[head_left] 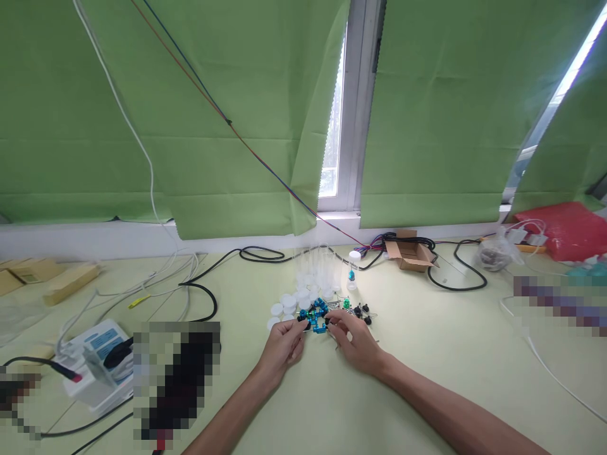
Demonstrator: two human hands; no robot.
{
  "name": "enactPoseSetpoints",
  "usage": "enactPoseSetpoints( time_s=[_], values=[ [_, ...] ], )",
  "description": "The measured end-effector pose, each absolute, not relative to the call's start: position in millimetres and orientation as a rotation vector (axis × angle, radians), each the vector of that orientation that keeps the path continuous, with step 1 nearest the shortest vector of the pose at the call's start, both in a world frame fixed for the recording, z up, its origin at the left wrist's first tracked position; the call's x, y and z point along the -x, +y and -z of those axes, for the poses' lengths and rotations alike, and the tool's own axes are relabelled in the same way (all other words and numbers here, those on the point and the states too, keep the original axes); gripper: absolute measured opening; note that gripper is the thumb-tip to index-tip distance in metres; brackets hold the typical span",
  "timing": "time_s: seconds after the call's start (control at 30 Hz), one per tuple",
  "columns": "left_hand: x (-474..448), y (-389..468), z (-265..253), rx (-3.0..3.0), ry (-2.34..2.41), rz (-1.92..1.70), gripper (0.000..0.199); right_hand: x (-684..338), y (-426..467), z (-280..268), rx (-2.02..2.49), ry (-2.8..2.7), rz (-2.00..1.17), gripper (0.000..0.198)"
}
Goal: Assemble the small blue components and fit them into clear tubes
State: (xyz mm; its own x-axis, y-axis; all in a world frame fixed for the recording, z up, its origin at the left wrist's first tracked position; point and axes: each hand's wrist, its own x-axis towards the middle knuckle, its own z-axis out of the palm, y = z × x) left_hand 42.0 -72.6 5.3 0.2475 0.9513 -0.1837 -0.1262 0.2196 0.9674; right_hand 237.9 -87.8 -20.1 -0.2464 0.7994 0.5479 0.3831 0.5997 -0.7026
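My left hand [283,346] is closed in a pinch, with a small black part [306,324] at its fingertips. Opposite it, my right hand [355,341] also pinches, its thumb and fingertips close together; what it holds is too small to make out. Small blue parts [320,328] lie between and just beyond the hands. Past my right fingers are a green piece [346,304], thin metal pieces and several black knob-like parts [365,308]. White round caps [277,309] are scattered beyond my left hand. Clear tubes [327,265] stand behind them, and one white-capped bottle [351,278] has a blue piece inside.
An open cardboard box [410,254] and coiled black cables [265,254] lie along the back, below green blinds [237,164]. A white power unit [97,363] with cords is at left. A red bag [564,230] and a clear plastic bag [496,253] are at right.
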Motion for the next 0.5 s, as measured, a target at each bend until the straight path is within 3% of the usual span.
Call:
enactPoseSetpoints(
  time_s=[0.5],
  values=[
    [-44.8,-75.9,-11.0,-1.028,1.046,-0.986,0.052,-237.4,-90.7,13.6,0.877,-1.883,-0.565,0.021]
  ],
)
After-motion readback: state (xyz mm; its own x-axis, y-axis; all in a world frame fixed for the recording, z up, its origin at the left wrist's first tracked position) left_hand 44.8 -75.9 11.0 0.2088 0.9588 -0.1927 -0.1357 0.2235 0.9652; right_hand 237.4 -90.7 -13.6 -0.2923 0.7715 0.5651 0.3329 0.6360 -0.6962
